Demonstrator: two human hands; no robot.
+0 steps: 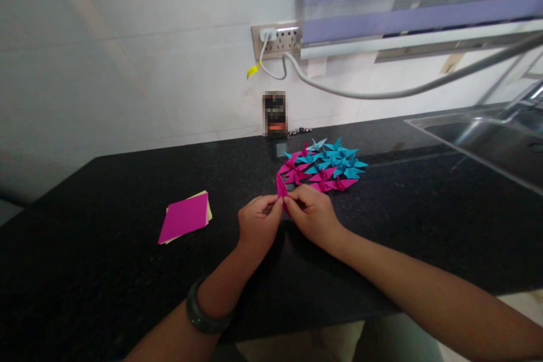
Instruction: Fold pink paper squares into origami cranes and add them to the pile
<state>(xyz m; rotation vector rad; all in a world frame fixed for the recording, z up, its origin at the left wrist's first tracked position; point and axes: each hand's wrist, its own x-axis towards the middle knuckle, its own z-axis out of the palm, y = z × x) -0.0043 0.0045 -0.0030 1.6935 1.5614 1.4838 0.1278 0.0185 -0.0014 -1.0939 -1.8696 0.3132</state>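
A partly folded pink paper piece (281,187) is pinched between both my hands just above the black countertop (106,209). My left hand (258,224) grips its left side with closed fingers, and my right hand (311,214) pinches its right side. Right behind the hands lies a cluster of finished folded paper cranes (326,167), pink ones nearer and blue ones farther. A stack of flat square sheets (185,217), pink on top with yellow beneath, rests to the left of my left hand. A dark bangle circles my left wrist.
A small dark box (275,114) stands against the white wall, below a power socket (278,39) with a grey cable running right. A steel sink (487,136) sits at the far right. The counter's front edge runs beneath my forearms.
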